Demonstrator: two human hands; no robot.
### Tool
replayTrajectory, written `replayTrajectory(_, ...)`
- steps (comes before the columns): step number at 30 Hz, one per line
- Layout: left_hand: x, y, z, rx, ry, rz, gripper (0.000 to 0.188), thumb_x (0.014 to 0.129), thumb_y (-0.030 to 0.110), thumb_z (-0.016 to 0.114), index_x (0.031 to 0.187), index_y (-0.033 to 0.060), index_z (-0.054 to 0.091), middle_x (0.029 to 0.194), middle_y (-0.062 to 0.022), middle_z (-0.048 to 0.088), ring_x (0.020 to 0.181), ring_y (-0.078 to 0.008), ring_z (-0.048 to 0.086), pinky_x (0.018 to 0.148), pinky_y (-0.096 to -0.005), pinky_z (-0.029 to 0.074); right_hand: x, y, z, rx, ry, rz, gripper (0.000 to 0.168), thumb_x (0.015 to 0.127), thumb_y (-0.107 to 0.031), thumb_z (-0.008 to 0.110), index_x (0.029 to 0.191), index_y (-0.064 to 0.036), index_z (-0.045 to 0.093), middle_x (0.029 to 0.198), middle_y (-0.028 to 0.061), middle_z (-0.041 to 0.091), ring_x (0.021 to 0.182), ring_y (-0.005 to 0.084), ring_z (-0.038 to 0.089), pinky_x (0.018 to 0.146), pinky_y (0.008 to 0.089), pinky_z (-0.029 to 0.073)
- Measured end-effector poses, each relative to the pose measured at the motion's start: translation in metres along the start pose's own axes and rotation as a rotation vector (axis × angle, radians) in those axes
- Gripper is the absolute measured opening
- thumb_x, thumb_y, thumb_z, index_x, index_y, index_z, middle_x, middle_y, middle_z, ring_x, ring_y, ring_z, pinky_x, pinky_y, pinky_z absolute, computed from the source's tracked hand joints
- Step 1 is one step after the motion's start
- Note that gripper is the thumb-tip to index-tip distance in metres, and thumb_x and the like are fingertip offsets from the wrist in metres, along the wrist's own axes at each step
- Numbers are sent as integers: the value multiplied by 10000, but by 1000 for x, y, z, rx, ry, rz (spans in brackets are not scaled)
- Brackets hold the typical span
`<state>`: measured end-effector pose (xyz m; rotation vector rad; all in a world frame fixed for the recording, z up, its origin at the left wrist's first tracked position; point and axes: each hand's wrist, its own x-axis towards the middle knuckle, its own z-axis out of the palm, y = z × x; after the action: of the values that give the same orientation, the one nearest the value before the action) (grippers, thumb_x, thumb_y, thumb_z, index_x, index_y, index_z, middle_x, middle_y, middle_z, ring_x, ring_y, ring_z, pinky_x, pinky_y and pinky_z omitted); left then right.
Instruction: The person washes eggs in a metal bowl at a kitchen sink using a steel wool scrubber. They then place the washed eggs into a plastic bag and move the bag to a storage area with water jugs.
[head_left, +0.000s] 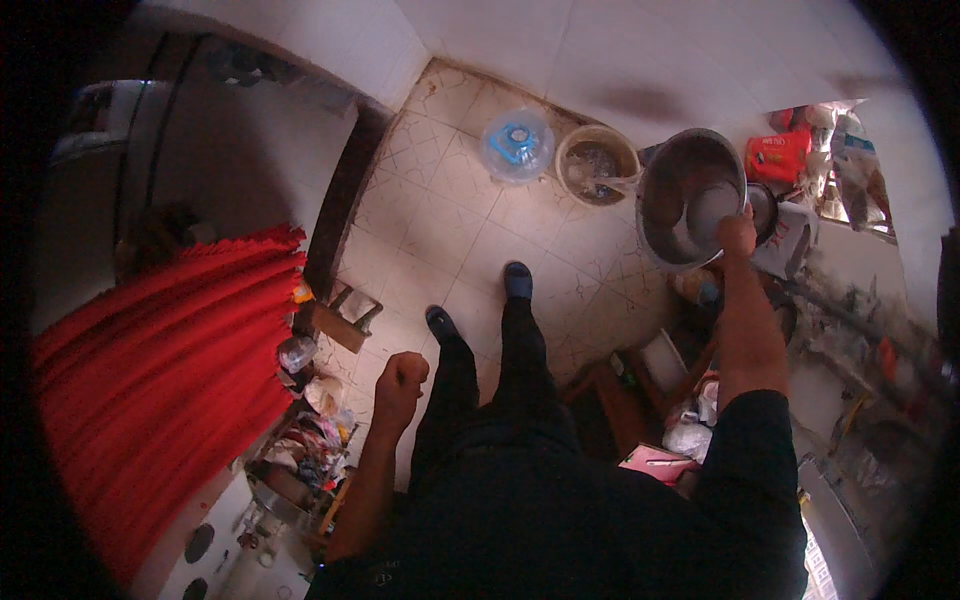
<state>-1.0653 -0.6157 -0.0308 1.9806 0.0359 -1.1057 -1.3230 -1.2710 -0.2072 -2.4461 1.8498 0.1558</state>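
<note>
My right hand (736, 234) grips the near rim of a large metal basin (694, 199), which is tilted so that its inside shows. Liquid pours from the basin's left edge into a round bucket (598, 165) on the tiled floor by the wall. The bucket holds murky liquid. Left of the bucket stands a clear plastic water jug (517, 145) with a blue handle. Lower left, my left hand (401, 377) is curled into a loose fist above the floor, and nothing shows in it. Part of the basin's rim is hidden by my right fingers.
A small stool (346, 322) stands left of my feet beside a dark door frame. A red curtain (172, 360) hangs at the left. Bags and household items crowd the lower left. At the right are a red container (778, 156), a dark pan and a cluttered counter.
</note>
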Motion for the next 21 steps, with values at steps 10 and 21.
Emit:
replayTrajectory(10, -13, -13, 1, -79, 21, 29, 300, 949, 355, 492, 998, 60, 520, 842, -4, 543, 720, -81, 489, 547, -219, 435, 7, -52, -63, -171, 97, -250, 609, 812, -222, 512, 1397, -234, 345, 1211, 241, 501, 1025, 421, 574, 842, 495, 476)
replayTrajectory(21, -59, -41, -30, -221, 149, 35, 291, 932, 342, 531, 1010, 62, 540, 847, -4, 552, 715, -76, 495, 561, -221, 441, -101, -179, -208, -195, 141, -331, 614, 839, -402, 569, 1400, -275, 354, 1316, 217, 437, 1134, 395, 519, 878, 472, 473)
